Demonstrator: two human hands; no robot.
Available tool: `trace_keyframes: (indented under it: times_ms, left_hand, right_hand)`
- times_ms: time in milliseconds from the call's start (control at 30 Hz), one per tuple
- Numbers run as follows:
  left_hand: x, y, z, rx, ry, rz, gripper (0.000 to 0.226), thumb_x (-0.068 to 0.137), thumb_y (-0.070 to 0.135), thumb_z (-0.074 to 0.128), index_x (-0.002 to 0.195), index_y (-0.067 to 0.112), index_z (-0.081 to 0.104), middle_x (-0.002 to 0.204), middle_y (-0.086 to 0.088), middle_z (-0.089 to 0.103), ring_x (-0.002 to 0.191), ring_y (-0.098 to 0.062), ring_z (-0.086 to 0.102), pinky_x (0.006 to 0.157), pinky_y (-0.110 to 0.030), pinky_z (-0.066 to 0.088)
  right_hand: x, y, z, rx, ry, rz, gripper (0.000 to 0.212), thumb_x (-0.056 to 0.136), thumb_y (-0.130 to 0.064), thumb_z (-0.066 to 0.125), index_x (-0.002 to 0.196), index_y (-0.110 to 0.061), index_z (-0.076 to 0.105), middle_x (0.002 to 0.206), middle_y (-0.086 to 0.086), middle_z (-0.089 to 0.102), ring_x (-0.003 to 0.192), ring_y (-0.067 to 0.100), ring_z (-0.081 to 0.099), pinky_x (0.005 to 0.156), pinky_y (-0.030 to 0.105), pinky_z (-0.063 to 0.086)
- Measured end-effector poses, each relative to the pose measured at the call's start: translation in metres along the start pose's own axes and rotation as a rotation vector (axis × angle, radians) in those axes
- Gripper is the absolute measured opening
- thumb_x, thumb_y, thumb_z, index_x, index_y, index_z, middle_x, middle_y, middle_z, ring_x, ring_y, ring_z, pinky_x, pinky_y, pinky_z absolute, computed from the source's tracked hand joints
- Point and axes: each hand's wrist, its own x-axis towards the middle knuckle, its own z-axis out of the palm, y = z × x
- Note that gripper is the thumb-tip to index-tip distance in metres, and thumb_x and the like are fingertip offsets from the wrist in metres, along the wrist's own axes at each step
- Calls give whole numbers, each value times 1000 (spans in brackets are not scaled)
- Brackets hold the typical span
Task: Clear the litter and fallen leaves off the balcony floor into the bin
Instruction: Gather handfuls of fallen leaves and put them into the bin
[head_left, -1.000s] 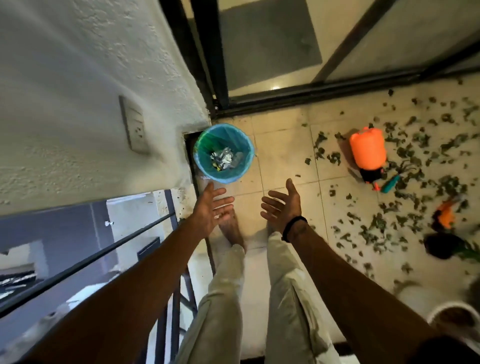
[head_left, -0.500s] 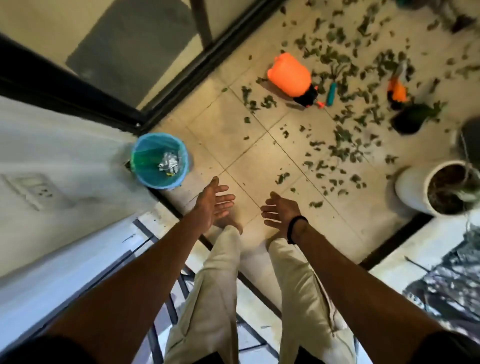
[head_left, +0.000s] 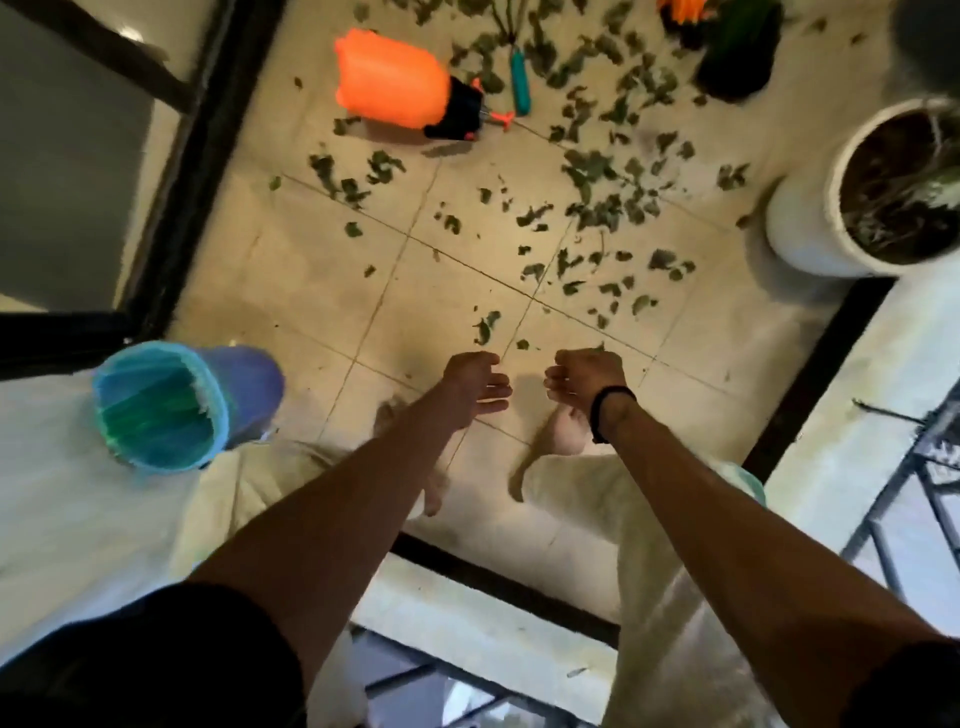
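Head view, looking down over a tiled balcony floor (head_left: 322, 291). Both arms reach forward side by side above the person's bare feet. The left hand (head_left: 475, 382) hangs with fingers loosely curled and grasps nothing; the right hand (head_left: 584, 376), with a dark band (head_left: 610, 410) at its wrist, also has its fingers curled inward, and whether it grips anything cannot be told. The blue bin (head_left: 171, 405) stands well to the left of the left hand, beside the dark door frame (head_left: 192, 171), its mouth tilted toward the camera; its contents are blurred. Fallen leaves (head_left: 602, 208) lie scattered on the tiles ahead of both hands, the nearest few just beyond the fingertips, the densest patch farther ahead and to the right. An orange sprayer bottle (head_left: 389, 78) lies on its side far ahead of the left hand, with a teal-handled tool (head_left: 519, 83) just beside it. A white plant pot (head_left: 810, 228) holding soil stands ahead and to the right of the right hand.
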Motion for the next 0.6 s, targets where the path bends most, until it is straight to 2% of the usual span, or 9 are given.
trace_keyframes:
  times_ms: [33,133,200,233,300,333,433,533,600]
  left_hand:
    - [25,-1,8,33,-2,-11,23,107,18,45,123,7,57,87,-15,59,77,-30,60,88,-49,54]
    - [96,-2,14,120,74,-7,19,107,8,41,110,3,59,78,-13,55,71,-27,57,99,-49,52]
    - [151,-9,8,161,199,31,21,105,6,43,117,4,61,83,-16,60,73,-28,62,95,-50,57]
    - [181,-14,3,173,249,43,23,104,7,46,121,5,60,93,-20,65,80,-32,67,90,-49,60]
    - [240,-28,-10,197,317,52,31,99,8,51,130,9,59,122,-24,66,99,-38,69,78,-43,62]
    - [260,-30,-15,203,344,69,33,99,11,52,131,13,58,126,-21,64,101,-37,68,74,-39,61]
    - [309,-32,-25,267,452,143,32,101,26,47,127,16,62,121,-13,68,103,-35,69,81,-41,61]
    - [337,-30,-29,347,504,271,45,93,36,41,107,8,73,102,-16,75,92,-37,73,84,-52,62]
    - [336,-21,-25,469,512,384,49,94,40,40,96,6,75,93,-14,75,85,-34,72,80,-47,62]
  right_hand:
    - [25,6,1,16,13,-10,15,101,-7,57,88,-1,61,74,17,61,60,27,57,60,37,53]
    - [95,28,12,32,-13,-24,19,99,1,57,81,0,62,76,20,62,67,32,63,74,47,57]
    - [148,47,26,-118,11,-59,13,93,-2,65,82,-8,64,83,18,69,75,35,71,79,47,62]
    - [173,57,35,-185,46,-86,6,89,-8,71,89,-11,65,90,16,72,78,32,72,79,45,63]
    - [210,77,55,-276,128,-145,33,83,-21,80,110,-13,62,102,12,70,87,29,69,86,36,59]
    - [222,85,67,-323,153,-186,45,82,-24,82,119,-14,57,109,9,65,92,27,64,87,30,52]
    - [245,102,102,-351,236,-338,56,79,-26,83,122,-22,47,120,2,37,90,25,54,85,29,46]
    - [265,104,135,-332,302,-518,57,78,-33,82,123,-24,48,121,-1,32,95,23,53,87,28,49]
    - [272,97,148,-297,290,-570,53,83,-29,79,127,-22,50,123,-1,34,100,21,53,87,24,46]
